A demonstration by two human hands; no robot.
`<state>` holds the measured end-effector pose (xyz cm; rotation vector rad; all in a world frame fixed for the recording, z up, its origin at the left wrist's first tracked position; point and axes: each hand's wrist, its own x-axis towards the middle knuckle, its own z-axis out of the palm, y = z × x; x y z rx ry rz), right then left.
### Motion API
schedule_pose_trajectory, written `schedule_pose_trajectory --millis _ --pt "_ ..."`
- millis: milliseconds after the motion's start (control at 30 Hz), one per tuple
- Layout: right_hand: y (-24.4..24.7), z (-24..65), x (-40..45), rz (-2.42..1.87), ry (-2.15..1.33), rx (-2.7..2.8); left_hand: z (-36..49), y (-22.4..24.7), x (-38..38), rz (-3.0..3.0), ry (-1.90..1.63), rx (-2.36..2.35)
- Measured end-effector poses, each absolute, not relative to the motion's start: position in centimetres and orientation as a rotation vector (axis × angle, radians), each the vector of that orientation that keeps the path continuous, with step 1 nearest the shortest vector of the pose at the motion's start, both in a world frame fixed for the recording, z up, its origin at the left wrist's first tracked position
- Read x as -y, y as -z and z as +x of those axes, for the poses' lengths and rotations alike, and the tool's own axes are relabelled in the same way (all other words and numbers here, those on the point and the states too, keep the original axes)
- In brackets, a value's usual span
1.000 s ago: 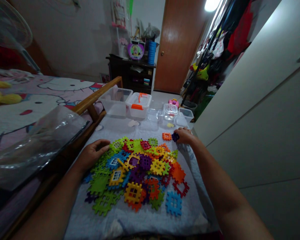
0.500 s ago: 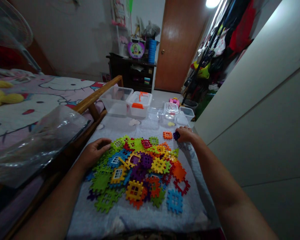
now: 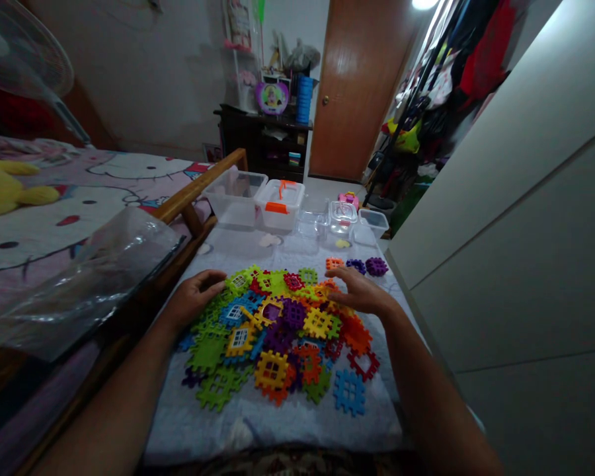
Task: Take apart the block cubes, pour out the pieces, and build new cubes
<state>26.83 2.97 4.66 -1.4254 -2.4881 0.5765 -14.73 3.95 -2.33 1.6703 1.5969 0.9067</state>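
Observation:
A heap of bright interlocking plastic building pieces (image 3: 277, 324) covers the middle of the cloth-covered table (image 3: 218, 430). My left hand (image 3: 196, 297) rests at the heap's left edge beside green pieces, fingers apart, holding nothing. Over the heap's upper right side is my right hand (image 3: 359, 291), its fingers spread above yellow and orange pieces. Just beyond it lie an orange piece (image 3: 334, 263), a dark blue piece (image 3: 356, 266) and a purple piece (image 3: 377, 266) in a row. A light blue window-shaped piece (image 3: 349, 392) lies apart at the near right.
Clear plastic boxes stand along the far edge: a large bin (image 3: 235, 198), a box with orange clips (image 3: 280, 205) and a small lidded box (image 3: 343, 218). A wooden bed rail (image 3: 198, 188) with a plastic bag (image 3: 104, 284) is at left; a white cabinet (image 3: 515, 264) borders the right.
My right hand has let go of a purple piece beside the others at the far right. It has moved left and nearer, over the heap. My left hand stays by the heap.

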Motion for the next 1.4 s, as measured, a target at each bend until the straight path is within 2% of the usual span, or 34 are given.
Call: schedule_pose_trajectory --millis 233,633,933,1200,1400 --pt "-3.5 24.5 -1.7 -1.390 -0.640 2.443 -14.1 1.5 -3.6 1.632 -0.946 -1.596" --pt "-2.4 29.0 -2.1 -1.469 -0.766 2.194 -14.3 2.0 -3.8 1.630 -0.952 -1.601" --pt "-2.6 30.8 -1.8 -1.571 -0.755 2.330 -14.3 1.9 -3.7 1.625 -0.952 -1.610" --pt "-3.3 27.3 -1.0 -1.237 -0.838 2.322 -14.3 2.1 -3.8 1.618 -0.962 -1.601" --pt "-3.9 22.4 0.4 -1.080 -0.627 2.428 -14.3 2.2 -3.7 1.613 -0.955 -1.582"
